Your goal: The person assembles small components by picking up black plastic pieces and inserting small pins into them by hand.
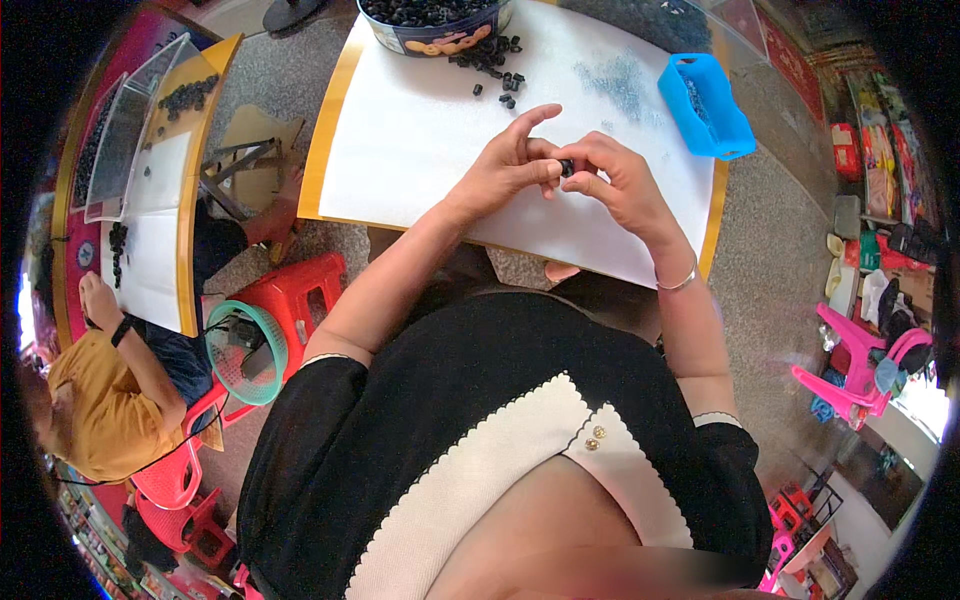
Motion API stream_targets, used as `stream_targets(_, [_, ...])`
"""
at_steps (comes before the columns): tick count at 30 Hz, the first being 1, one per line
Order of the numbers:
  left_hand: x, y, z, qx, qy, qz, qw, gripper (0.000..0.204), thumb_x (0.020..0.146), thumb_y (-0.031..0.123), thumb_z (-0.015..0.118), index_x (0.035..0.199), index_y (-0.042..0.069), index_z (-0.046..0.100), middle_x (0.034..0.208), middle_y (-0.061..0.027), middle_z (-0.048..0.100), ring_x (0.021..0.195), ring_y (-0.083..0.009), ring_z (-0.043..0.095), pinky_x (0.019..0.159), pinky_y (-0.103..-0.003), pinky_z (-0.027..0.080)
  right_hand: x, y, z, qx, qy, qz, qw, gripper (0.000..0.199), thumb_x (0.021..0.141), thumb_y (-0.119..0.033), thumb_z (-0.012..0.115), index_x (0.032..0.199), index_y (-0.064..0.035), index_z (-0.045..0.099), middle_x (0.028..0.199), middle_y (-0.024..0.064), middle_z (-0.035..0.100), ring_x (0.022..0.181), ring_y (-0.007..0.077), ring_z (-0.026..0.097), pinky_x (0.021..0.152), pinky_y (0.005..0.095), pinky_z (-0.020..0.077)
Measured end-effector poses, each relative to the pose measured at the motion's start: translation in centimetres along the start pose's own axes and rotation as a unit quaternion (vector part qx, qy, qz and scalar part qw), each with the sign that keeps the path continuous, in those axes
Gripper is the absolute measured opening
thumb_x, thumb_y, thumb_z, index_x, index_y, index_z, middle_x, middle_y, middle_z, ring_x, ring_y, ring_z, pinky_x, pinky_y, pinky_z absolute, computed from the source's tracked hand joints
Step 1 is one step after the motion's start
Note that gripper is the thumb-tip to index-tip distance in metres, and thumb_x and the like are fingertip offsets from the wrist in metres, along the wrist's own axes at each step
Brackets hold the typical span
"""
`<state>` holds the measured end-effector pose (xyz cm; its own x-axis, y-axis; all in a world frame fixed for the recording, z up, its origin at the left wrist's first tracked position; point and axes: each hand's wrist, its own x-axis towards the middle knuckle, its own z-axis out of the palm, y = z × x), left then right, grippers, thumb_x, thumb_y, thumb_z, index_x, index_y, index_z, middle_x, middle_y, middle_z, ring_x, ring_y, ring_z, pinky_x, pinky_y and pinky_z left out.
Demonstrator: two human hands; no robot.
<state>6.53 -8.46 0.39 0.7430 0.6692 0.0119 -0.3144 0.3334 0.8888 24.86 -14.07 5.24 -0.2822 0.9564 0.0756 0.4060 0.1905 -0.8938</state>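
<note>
A small black ring-like part [567, 168] sits between my two hands, above the near half of the white-topped table [420, 150]. My right hand [620, 185] pinches it between thumb and forefinger. From the other side, the thumb of my left hand [508, 165] presses against it, while the left forefinger stretches out free. Beyond my hands, several loose black parts [490, 60] like it lie scattered on the white surface. They lie below a round tin [440, 38] heaped with more of them. Fingers cover much of the held part, so its exact shape cannot be made out.
A blue plastic basket [705, 105] stands at the table's right edge. On the left, a person in a yellow shirt [115, 410] sits at another table [160, 220] with black parts. Red stools [300, 290] and a green basket [245, 352] stand between us.
</note>
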Motion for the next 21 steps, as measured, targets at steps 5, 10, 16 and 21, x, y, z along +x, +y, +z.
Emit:
stream_targets(5, [0.2, -0.5, -0.4, -0.035, -0.001, 0.0, 0.999, 0.066, 0.085, 0.009, 0.062, 0.138, 0.0, 0.023, 0.092, -0.0084, 0.061, 0.074, -0.0126, 0.058, 0.067, -0.024, 0.049, -0.3, -0.7, 1.3, -0.058, 0.052, -0.023, 0.997, 0.025, 0.079, -0.013, 0.064, 0.103, -0.0055, 0.063, 0.081, 0.0043, 0.053, 0.071, 0.0132, 0.052, 0.065, 0.0249, 0.0432])
stream_targets(10, [0.2, -0.2, -0.2, -0.036, -0.013, -0.006, 0.999, 0.064, 0.086, 0.011, 0.062, 0.137, 0.0, 0.025, 0.094, -0.0087, 0.061, 0.075, -0.0126, 0.058, 0.067, -0.024, 0.049, -0.5, -0.6, 1.2, -0.04, 0.041, -0.021, 0.998, 0.028, 0.081, -0.012, 0.062, 0.109, -0.0079, 0.06, 0.085, 0.0064, 0.054, 0.071, 0.0169, 0.054, 0.065, 0.0273, 0.0438])
stream_targets(16, [0.0, -0.4, 0.0, 0.002, -0.019, 0.006, 1.0, 0.064, 0.085, 0.013, 0.063, 0.136, 0.0, 0.026, 0.09, -0.0079, 0.061, 0.074, -0.0125, 0.058, 0.065, -0.024, 0.049, -1.2, -0.8, 2.0, -0.112, 0.055, -0.064, 0.99, 0.033, 0.082, -0.015, 0.061, 0.114, -0.011, 0.057, 0.09, 0.0087, 0.053, 0.073, 0.0243, 0.056, 0.067, 0.0312, 0.0467])
stream_targets(21, [0.1, -0.3, -0.4, -0.008, -0.006, -0.009, 1.0, 0.052, 0.087, 0.018, 0.061, 0.13, 0.0, 0.038, 0.083, -0.0061, 0.06, 0.071, -0.0109, 0.057, 0.062, -0.023, 0.049, -1.5, -0.7, 2.2, -0.101, 0.061, 0.042, 0.992, 0.032, 0.086, -0.015, 0.056, 0.116, -0.0085, 0.048, 0.097, 0.0182, 0.059, 0.089, 0.0353, 0.059, 0.07, 0.0414, 0.0476])
